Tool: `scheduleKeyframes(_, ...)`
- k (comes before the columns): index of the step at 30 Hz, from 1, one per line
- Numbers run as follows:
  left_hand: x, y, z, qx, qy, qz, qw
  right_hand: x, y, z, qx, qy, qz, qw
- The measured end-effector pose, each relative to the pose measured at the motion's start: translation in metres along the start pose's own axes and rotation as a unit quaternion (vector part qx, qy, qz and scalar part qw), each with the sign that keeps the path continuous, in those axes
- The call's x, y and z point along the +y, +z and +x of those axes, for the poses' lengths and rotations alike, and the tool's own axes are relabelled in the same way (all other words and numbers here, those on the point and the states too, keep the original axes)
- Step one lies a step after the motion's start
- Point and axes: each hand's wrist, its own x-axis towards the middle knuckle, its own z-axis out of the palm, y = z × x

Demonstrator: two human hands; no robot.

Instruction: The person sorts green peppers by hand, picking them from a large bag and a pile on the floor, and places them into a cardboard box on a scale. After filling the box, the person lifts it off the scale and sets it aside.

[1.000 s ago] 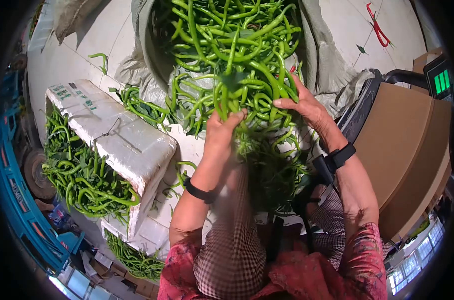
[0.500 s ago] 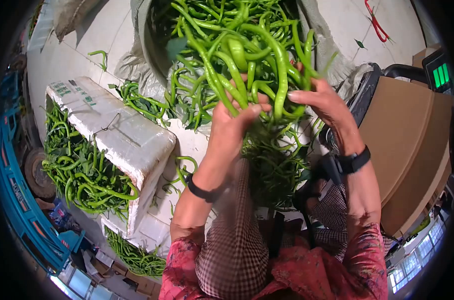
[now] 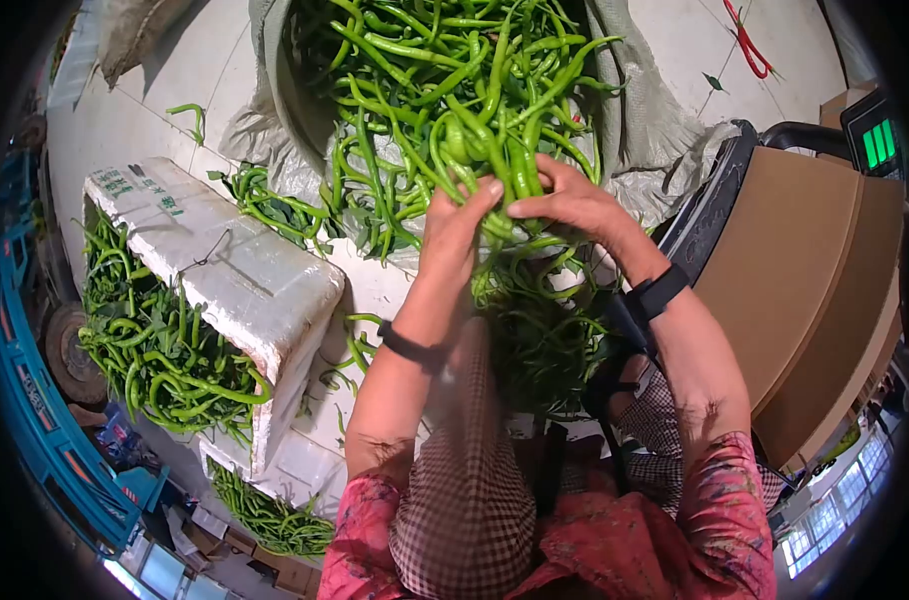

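Long green chili peppers (image 3: 459,140) form a bunch between my two hands, their stem ends gathered low. My left hand (image 3: 456,222) is closed round the left side of the bunch, thumb on top. From the right, my right hand (image 3: 566,200) grips the same bunch, its thumb lying across the peppers. Behind them, more green chili peppers (image 3: 424,50) fill the mouth of a woven sack (image 3: 619,90) lying on its side. Below my hands a darker heap of peppers (image 3: 544,340) lies partly in shadow.
A white foam box (image 3: 224,260) full of peppers lies tipped at left, with another pepper pile (image 3: 269,515) below it. A cardboard sheet (image 3: 784,270) and a scale with a green display (image 3: 877,143) stand at right. Red chilies (image 3: 746,48) lie on the tiles.
Both hands have come closer together, the right one moving left, and the bunch is now gathered tighter and held lower over the sack's mouth. The camera view has shifted slightly.
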Motion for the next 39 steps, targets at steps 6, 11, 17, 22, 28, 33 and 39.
scheduleKeyframes(6,0.018,0.02,-0.02,0.004,0.027,0.044,0.999,-0.022,0.041,-0.023,0.066,-0.186,-0.414,0.889)
scheduleKeyframes(11,0.031,0.019,-0.024,0.054,0.018,0.174,0.983,-0.021,0.053,-0.039,0.098,-0.286,-0.505,0.808)
scheduleKeyframes(17,0.053,0.007,-0.029,0.041,0.058,0.133,0.989,-0.06,0.013,-0.076,0.018,-0.035,-0.16,0.986)
scheduleKeyframes(22,0.079,0.011,-0.039,-0.006,0.117,0.14,0.983,-0.046,-0.013,-0.087,0.21,-0.019,-0.038,0.977)
scheduleKeyframes(28,0.093,-0.001,-0.042,-0.065,0.013,-0.04,0.997,-0.04,-0.011,-0.114,0.196,-0.068,-0.157,0.966)
scheduleKeyframes(33,0.13,0.026,-0.075,-0.161,-0.013,-0.183,0.97,-0.048,-0.01,-0.135,0.189,-0.059,-0.157,0.968)
scheduleKeyframes(39,0.17,0.055,-0.132,-0.193,0.037,-0.165,0.967,-0.077,0.022,-0.18,0.172,-0.086,-0.134,0.972)
